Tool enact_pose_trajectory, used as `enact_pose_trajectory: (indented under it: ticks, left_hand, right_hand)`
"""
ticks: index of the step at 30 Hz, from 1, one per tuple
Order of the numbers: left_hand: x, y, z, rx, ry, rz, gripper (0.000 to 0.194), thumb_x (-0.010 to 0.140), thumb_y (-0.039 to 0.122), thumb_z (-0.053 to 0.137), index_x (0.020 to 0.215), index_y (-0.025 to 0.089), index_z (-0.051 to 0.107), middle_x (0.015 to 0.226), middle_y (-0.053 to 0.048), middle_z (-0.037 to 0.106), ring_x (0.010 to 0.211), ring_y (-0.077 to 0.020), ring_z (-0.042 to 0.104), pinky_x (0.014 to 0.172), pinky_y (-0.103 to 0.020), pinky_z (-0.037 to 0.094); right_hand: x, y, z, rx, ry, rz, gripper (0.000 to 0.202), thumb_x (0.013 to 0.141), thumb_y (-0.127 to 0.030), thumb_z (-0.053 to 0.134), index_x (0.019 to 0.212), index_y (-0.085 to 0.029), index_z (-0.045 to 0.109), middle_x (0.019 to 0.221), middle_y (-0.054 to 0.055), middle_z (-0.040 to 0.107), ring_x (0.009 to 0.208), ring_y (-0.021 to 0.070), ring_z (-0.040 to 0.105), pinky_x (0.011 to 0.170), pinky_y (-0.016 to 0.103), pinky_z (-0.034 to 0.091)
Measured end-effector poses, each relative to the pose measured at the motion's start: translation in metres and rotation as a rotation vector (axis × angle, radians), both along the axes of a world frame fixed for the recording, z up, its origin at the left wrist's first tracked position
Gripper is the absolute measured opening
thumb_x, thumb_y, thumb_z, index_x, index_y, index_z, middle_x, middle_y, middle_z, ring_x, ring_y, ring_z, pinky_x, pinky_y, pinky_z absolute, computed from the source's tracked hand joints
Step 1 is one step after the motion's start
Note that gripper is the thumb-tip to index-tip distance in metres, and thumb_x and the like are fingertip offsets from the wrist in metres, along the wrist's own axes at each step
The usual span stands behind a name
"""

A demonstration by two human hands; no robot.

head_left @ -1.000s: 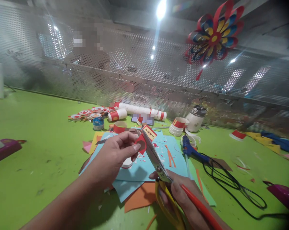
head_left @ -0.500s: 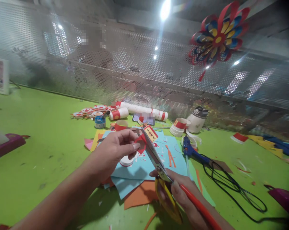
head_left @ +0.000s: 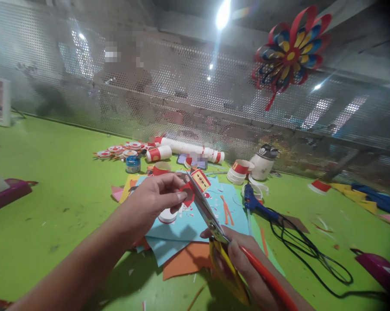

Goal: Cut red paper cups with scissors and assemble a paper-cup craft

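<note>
Left hand [head_left: 152, 196]: thumb and fingers pressed together, pinching red paper [head_left: 187, 196].
Right hand [head_left: 243, 257]: closed round scissors [head_left: 211, 222] by their yellow handle; a red rod [head_left: 262, 272] also runs along my grip, under the thumb.
Red paper: between my left fingertips, just beside the blades, above the blue paper [head_left: 178, 231].
Blades: slant up and to the left, tips near my left fingers; I cannot tell how far apart they stand.
Tag [head_left: 201, 180]: yellow with a red border and dark marks, just right of the blade tips; whether it joins the red paper, I cannot tell.
Under my hands: blue paper strewn with tiny scraps, orange strips [head_left: 226, 211] on it, orange paper [head_left: 182, 261] at its near edge, a white disc [head_left: 168, 216] below my left fingers.
Right of the paper: a blue glue gun [head_left: 255, 203] with a black cord [head_left: 311, 255] looped on the green table [head_left: 68, 185].
Far side: a blue jar [head_left: 133, 164], a white tube [head_left: 188, 147] and a penguin jug [head_left: 263, 163].
</note>
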State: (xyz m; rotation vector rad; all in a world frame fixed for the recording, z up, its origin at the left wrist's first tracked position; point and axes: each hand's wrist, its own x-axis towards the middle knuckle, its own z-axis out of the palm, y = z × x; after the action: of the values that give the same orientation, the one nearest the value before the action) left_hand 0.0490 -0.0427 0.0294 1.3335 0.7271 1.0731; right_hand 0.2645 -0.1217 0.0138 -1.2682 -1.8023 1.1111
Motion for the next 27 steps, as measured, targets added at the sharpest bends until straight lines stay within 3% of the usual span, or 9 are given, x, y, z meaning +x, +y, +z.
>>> enact_pose_trajectory:
  ticks: [4, 10, 14, 22, 27]
  left_hand:
    - [-0.001, 0.001, 0.001, -0.012, -0.012, -0.013, 0.016, 0.074, 0.027, 0.072, 0.077, 0.016, 0.06, 0.064, 0.001, 0.053, 0.056, -0.0107, 0.045, 0.054, -0.027, 0.033]
    - [-0.001, 0.0, 0.001, -0.032, -0.01, -0.023, 0.016, 0.073, 0.027, 0.072, 0.076, 0.016, 0.061, 0.064, 0.001, 0.054, 0.056, -0.0115, 0.046, 0.052, -0.027, 0.032]
    - [-0.002, 0.0, 0.003, 0.016, -0.004, -0.019, 0.015, 0.073, 0.025, 0.072, 0.072, 0.015, 0.062, 0.067, 0.0, 0.055, 0.057, -0.0101, 0.045, 0.054, -0.026, 0.034]
    - [-0.002, 0.001, 0.005, 0.004, 0.017, -0.013, 0.014, 0.071, 0.024, 0.071, 0.07, 0.014, 0.061, 0.062, 0.0, 0.054, 0.055, -0.0104, 0.045, 0.054, -0.026, 0.033]
    - [0.0, 0.001, 0.004, -0.006, -0.014, -0.014, 0.017, 0.069, 0.025, 0.073, 0.069, 0.014, 0.06, 0.061, 0.0, 0.055, 0.054, -0.0099, 0.044, 0.053, -0.026, 0.032]
  right_hand:
    - [0.005, 0.004, -0.004, 0.085, -0.055, 0.03, 0.059, 0.092, -0.065, 0.032, 0.107, -0.018, 0.063, 0.062, 0.0, 0.044, 0.055, 0.0135, 0.042, 0.051, 0.026, 0.036]
    - [0.009, 0.013, -0.009, 0.077, -0.008, 0.104, 0.063, 0.087, -0.069, 0.038, 0.109, -0.015, 0.063, 0.061, -0.002, 0.043, 0.05, 0.0107, 0.038, 0.047, 0.024, 0.033]
    - [0.012, 0.014, -0.011, 0.097, -0.1, 0.047, 0.062, 0.087, -0.069, 0.041, 0.11, -0.017, 0.064, 0.061, -0.001, 0.048, 0.052, 0.0122, 0.043, 0.049, 0.024, 0.033]
    - [0.011, 0.009, 0.001, 0.182, -0.267, 0.005, 0.061, 0.086, -0.07, 0.038, 0.107, -0.02, 0.066, 0.065, 0.001, 0.057, 0.06, 0.0156, 0.049, 0.058, 0.027, 0.037]
    - [0.009, 0.009, 0.005, 0.223, -0.323, 0.005, 0.061, 0.087, -0.07, 0.036, 0.096, -0.019, 0.068, 0.066, 0.001, 0.054, 0.059, 0.0146, 0.046, 0.056, 0.026, 0.033]
